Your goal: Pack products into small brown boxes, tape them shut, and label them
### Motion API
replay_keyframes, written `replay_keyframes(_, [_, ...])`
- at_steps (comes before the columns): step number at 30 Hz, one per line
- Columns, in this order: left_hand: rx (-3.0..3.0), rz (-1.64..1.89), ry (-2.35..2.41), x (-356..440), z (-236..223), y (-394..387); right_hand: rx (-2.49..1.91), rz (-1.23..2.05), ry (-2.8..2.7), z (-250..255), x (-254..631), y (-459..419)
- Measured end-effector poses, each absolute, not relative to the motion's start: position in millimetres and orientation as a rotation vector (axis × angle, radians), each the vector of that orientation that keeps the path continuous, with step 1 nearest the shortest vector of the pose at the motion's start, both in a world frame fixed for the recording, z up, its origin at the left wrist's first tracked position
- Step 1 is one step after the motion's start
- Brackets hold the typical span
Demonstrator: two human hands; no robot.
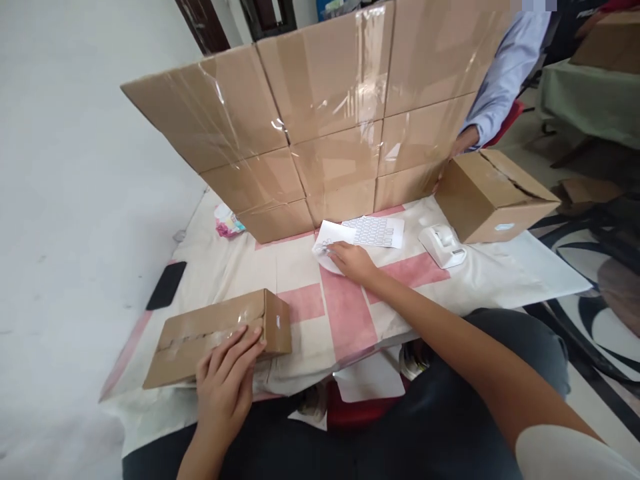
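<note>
My left hand [229, 373] lies on a closed, taped cardboard box [210, 327] at the table's left front, fingers stretched over its top edge. My right hand [354, 262] reaches to mid-table, thumb and fingertips pinched together over a white sheet of paper [344, 233]. Small grey-outlined shapes [324, 245] show on the sheet by the fingertips; whatever is between the fingers is too small to make out. Touching the sheet on its right lies a paper printed with rows of small rectangles [377, 231].
A tall cardboard partition [335, 120] stands across the back. To the right are a white tape dispenser [443, 245] and another cardboard box [493, 193]. A black phone [167, 285] and a colourful packet [227, 221] lie left. Behind the partition shows another person's sleeve [515, 73].
</note>
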State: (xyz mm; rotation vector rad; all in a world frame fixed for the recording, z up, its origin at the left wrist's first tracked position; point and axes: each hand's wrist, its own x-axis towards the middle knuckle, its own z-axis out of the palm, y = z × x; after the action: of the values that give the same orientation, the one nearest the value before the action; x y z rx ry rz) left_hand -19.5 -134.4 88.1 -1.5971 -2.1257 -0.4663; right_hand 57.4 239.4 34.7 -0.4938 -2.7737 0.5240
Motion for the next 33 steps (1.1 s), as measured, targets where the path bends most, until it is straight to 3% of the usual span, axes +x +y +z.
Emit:
replay_keyframes(15, [-1.440,-0.649,-2.105,0.5,92.6,-105.7,-0.697,0.529,-2.679,21.7,58.5,241.0])
replay_keyframes(22, [-1.310,-0.710,-1.966,24.8,92.5,-91.8,-0.538,0.643,-2.586,30.9,62.5,247.9])
replay_keyframes(28, [-1.611,-1.036,-1.799,66.1,66.1,-33.3,-0.441,0.703,-2.594,41.9,67.5,253.8])
replay_keyframes(33, [-1.745,-0.806,-2.188,54.4,34.4,43.0,-0.324,0.665,-2.751,45.1,72.3,254.0])
